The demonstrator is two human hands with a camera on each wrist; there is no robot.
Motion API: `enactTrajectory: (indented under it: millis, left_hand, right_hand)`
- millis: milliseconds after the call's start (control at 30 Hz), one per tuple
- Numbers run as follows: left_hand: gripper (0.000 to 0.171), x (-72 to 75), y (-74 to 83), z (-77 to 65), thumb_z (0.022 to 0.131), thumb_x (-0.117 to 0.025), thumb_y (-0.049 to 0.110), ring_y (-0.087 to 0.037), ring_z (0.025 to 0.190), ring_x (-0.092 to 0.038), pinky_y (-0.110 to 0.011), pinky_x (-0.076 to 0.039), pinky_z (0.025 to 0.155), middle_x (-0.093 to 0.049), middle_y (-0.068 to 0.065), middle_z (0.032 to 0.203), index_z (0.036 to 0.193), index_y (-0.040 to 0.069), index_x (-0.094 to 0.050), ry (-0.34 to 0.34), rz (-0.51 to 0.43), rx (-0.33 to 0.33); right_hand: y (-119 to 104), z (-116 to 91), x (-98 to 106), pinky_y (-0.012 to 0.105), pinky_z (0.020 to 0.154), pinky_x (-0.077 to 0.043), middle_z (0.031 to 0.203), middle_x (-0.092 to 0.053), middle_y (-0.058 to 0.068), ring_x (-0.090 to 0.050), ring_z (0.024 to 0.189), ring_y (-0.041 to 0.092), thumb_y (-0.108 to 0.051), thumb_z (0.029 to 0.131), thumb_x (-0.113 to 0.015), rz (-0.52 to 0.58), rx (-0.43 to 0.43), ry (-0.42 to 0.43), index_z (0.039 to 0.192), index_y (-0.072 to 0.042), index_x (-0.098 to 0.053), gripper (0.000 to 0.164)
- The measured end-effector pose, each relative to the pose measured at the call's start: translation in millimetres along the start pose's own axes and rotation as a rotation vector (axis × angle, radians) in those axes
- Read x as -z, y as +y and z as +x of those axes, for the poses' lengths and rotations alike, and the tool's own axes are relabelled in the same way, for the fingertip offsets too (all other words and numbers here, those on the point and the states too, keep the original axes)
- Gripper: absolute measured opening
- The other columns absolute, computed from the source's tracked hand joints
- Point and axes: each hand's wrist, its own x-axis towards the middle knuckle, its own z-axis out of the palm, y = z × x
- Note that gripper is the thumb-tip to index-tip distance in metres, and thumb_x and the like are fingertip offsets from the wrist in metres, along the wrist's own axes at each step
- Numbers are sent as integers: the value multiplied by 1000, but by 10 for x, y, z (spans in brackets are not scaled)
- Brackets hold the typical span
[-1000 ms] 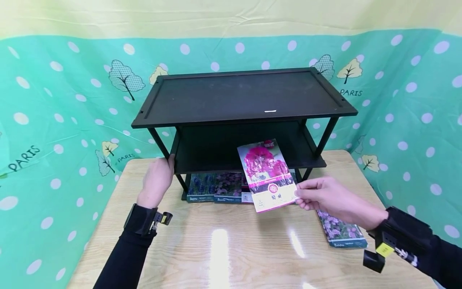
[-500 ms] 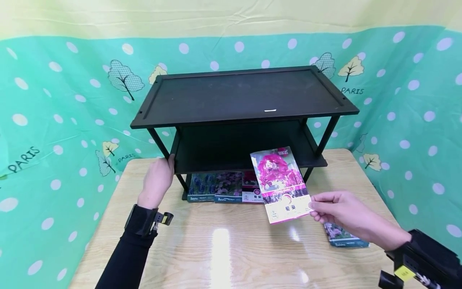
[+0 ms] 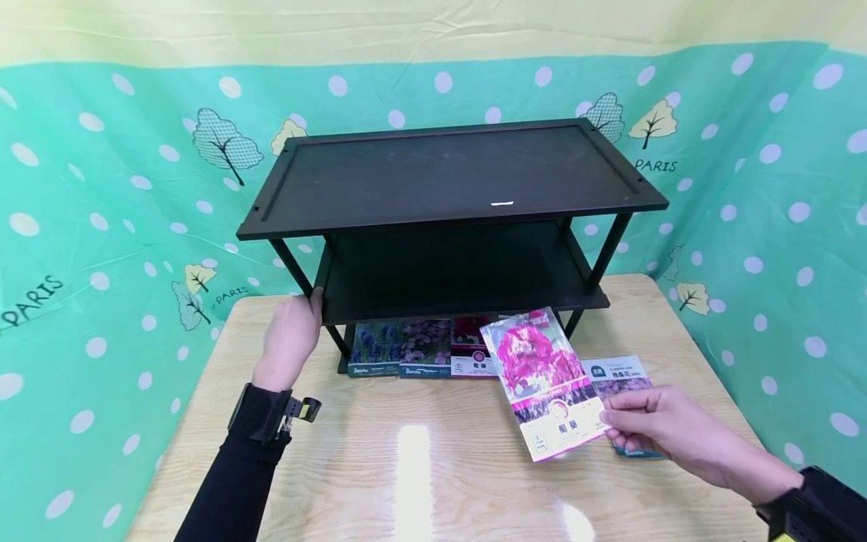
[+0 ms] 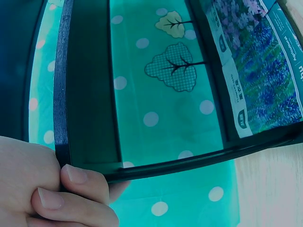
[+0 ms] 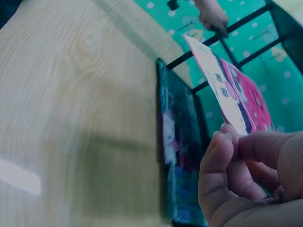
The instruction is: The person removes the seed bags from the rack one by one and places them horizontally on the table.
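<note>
My right hand (image 3: 684, 436) pinches a seed packet (image 3: 528, 369) by its lower right corner, thumb against fingers. Bright pink blooms and a white lower band show on its front, and it tilts in front of the rack. My left hand (image 3: 291, 339) grips the black two-tier rack (image 3: 447, 173) at the middle board's left front corner; in the left wrist view the fingers (image 4: 78, 177) curl round the frame there. Under the middle board stand a blue-flower packet (image 3: 375, 350), a purple-flower packet (image 3: 425, 350) and a pink-and-white packet (image 3: 470, 350), their tops hidden.
Another purple-flower packet (image 3: 616, 373) lies on the wooden table (image 3: 339, 467) at the right, partly covered by my right hand and the held packet. A green dotted curtain (image 3: 101, 226) encloses the table's back and sides. A small white strip (image 3: 502, 203) marks the rack's top.
My right hand has drawn the pink packet down and to the right, away from the rack. More of the table packet's top now shows. My left hand keeps its grip on the rack.
</note>
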Motion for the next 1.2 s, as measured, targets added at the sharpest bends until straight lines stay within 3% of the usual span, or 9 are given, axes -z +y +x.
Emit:
enactTrajectory:
  millis: [133, 567, 900, 1200]
  left_hand:
    - [45, 4, -3, 1, 114, -36, 28, -25, 45, -51, -33, -40, 39, -45, -9, 59, 86, -2, -55, 6, 1, -7]
    - [47, 28, 19, -5, 113, -34, 30, -25, 45, -51, -34, -40, 40, -44, -9, 59, 85, -1, -54, -12, -2, 28]
    - [48, 29, 9, -19, 113, -33, 33, -23, 45, -49, -34, -40, 40, -43, -8, 60, 87, -1, -54, -38, -13, 49]
    - [46, 16, 16, -10, 113, -36, 30, -23, 43, -48, -33, -39, 39, -41, -6, 58, 84, 0, -53, -13, -5, 29]
  right_hand:
    - [159, -8, 21, 27, 74, -59, 93, -72, 6, -65, 80, 12, -11, 104, -63, 26, -14, -23, 123, 10, -67, 29]
    - [546, -54, 95, 27, 77, -59, 98, -72, 7, -67, 84, 13, -8, 104, -59, 48, -29, 14, 130, 21, -56, 39]
    - [729, -131, 80, 27, 75, -59, 95, -73, 6, -67, 83, 13, -8, 105, -58, 110, -57, 60, 125, 15, -64, 31]
    - [863, -129, 8, 25, 75, -59, 95, -74, 7, -69, 84, 13, -7, 105, -59, 196, -49, 60, 126, 11, -66, 28]
